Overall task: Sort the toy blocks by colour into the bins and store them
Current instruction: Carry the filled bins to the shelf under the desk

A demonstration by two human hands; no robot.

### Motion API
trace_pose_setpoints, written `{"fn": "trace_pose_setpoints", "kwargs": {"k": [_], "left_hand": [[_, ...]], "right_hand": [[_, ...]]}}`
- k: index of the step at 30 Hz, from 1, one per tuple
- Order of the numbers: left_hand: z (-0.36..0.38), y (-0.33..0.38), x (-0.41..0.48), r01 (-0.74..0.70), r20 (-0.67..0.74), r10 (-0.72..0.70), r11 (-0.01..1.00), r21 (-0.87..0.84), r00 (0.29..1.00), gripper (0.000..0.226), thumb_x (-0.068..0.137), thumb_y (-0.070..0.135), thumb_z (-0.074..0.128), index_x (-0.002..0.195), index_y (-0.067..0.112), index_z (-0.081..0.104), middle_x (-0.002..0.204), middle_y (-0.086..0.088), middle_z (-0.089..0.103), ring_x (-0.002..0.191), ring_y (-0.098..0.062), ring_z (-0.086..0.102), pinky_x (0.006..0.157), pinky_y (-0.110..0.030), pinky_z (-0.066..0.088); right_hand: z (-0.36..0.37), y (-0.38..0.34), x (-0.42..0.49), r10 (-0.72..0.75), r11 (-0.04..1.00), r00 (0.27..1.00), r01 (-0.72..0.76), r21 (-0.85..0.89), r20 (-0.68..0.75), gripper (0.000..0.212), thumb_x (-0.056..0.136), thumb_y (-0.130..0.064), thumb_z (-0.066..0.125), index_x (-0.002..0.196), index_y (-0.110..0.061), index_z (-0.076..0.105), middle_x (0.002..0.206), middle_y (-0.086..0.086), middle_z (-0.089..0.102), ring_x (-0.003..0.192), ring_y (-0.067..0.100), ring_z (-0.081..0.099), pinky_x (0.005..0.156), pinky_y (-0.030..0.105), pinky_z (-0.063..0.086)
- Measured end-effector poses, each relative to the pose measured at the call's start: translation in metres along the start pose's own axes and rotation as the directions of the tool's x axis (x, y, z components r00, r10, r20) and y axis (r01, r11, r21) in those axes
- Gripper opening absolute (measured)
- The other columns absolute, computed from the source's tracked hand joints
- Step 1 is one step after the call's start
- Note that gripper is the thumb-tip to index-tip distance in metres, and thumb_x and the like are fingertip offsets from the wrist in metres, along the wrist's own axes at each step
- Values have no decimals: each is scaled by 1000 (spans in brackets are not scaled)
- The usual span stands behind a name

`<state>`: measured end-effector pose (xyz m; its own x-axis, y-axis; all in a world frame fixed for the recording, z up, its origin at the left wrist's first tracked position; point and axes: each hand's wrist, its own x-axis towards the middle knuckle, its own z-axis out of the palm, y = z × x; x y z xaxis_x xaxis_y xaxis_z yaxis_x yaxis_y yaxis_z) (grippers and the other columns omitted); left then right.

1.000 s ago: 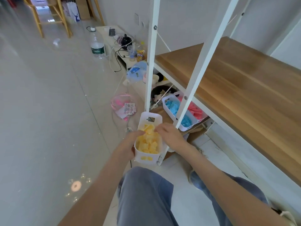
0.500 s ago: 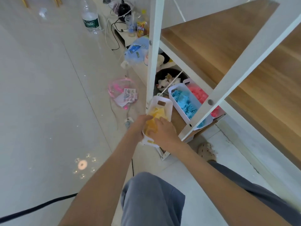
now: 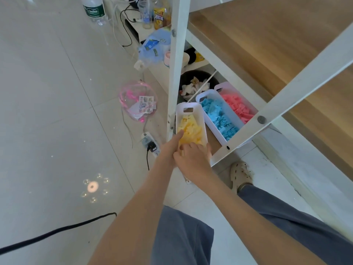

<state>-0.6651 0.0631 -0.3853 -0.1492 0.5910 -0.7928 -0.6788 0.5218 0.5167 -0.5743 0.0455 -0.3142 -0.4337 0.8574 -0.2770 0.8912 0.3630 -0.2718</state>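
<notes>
A white bin [image 3: 191, 107] full of yellow blocks [image 3: 190, 130] lies low under the wooden table, on a brown board beside a bin of blue blocks [image 3: 219, 119] and a bin of pink blocks [image 3: 237, 107]. Both hands grip the yellow bin's near end. My left hand [image 3: 170, 148] holds its left wall, with the thumb over the rim. Across the near rim lies my right hand [image 3: 193, 159], fingers on the blocks. The bin's near end is hidden by the hands.
White table legs [image 3: 174, 73] and a diagonal brace [image 3: 282, 96] frame the bins. A black waste bin [image 3: 196, 81] stands behind them. A power strip [image 3: 150, 143], cables, a pink clear bag [image 3: 138, 101] and a water bottle [image 3: 93, 8] lie on the tiled floor at left.
The yellow bin has gone forward and down from in front of my knees to under the table beside the blue bin. Both hands kept hold of it.
</notes>
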Motion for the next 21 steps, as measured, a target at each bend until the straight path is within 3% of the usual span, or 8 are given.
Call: {"fn": "trace_pose_setpoints", "kwargs": {"k": [3, 7, 9, 11, 15, 17, 19, 21], "left_hand": [[-5, 6, -3, 38, 30, -37, 997, -61, 999, 98, 46, 46, 83, 132, 11, 50, 122, -8, 64, 105, -24, 65, 75, -35, 55], [-3, 6, 15, 9, -104, -16, 998, -69, 994, 123, 29, 47, 87, 138, 14, 40, 124, -10, 61, 99, -26, 67, 56, -32, 55], [9, 11, 13, 3, -61, -9, 996, -94, 998, 106, 47, 51, 82, 136, 11, 40, 126, -9, 59, 95, -21, 64, 54, -30, 51], [22, 15, 9, -10, -50, 7, 998, -63, 999, 84, 61, 52, 73, 129, 9, 49, 121, -9, 63, 92, -20, 66, 58, -30, 50], [24, 1, 39, 9, -79, -9, 1000, 1, 997, 100, 43, 55, 69, 132, 15, 47, 123, -10, 61, 105, -26, 63, 63, -33, 52], [26, 2, 32, 25, -39, -25, 1000, 12, 999, 99, 45, 55, 70, 133, 17, 47, 121, -7, 63, 105, -26, 63, 77, -39, 55], [32, 8, 9, -2, 14, 2, 1000, 4, 1000, 73, 63, 48, 68, 127, 15, 53, 117, -6, 65, 104, -25, 64, 88, -42, 53], [37, 13, -6, -39, 26, 38, 998, 55, 999, 50, 80, 40, 61, 120, 10, 55, 108, -6, 66, 96, -21, 64, 81, -36, 54]], "right_hand": [[-3, -1, 7, -7, 999, 996, 3, 37, 85, 35, 92, -37, 33, 105, -23, 61, 107, -4, 58, 115, 20, 47, 111, 50, 3], [-7, 2, 16, -3, 998, 995, -3, 63, 102, 27, 90, -33, 38, 96, -24, 64, 92, -5, 60, 105, 20, 54, 110, 50, 7], [-9, 3, 19, 34, 993, 998, -39, 113, 43, 24, 92, -28, 39, 94, -23, 63, 89, -4, 60, 104, 19, 53, 113, 51, 8], [-12, 6, 22, 66, 991, 997, -62, 121, -27, 22, 94, -25, 40, 100, -22, 61, 100, -2, 60, 112, 19, 48, 114, 52, 11], [-16, 9, 22, 94, 995, 995, -95, 34, 46, 24, 94, -17, 41, 115, -18, 53, 114, 1, 56, 121, 21, 43, 114, 43, 4], [-12, 9, 21, 94, 996, 994, -94, 4, 56, 31, 91, -13, 45, 121, -16, 47, 120, 3, 51, 123, 22, 40, 115, 43, 7], [-7, 8, 20, 113, 994, 993, -113, -15, 25, 40, 92, -14, 47, 130, -16, 38, 130, 4, 43, 128, 22, 34, 116, 42, 10], [-3, 8, 21, 117, 993, 993, -117, 5, -17, 44, 93, -16, 46, 135, -16, 33, 136, 4, 37, 129, 22, 31, 112, 39, 18]]}}
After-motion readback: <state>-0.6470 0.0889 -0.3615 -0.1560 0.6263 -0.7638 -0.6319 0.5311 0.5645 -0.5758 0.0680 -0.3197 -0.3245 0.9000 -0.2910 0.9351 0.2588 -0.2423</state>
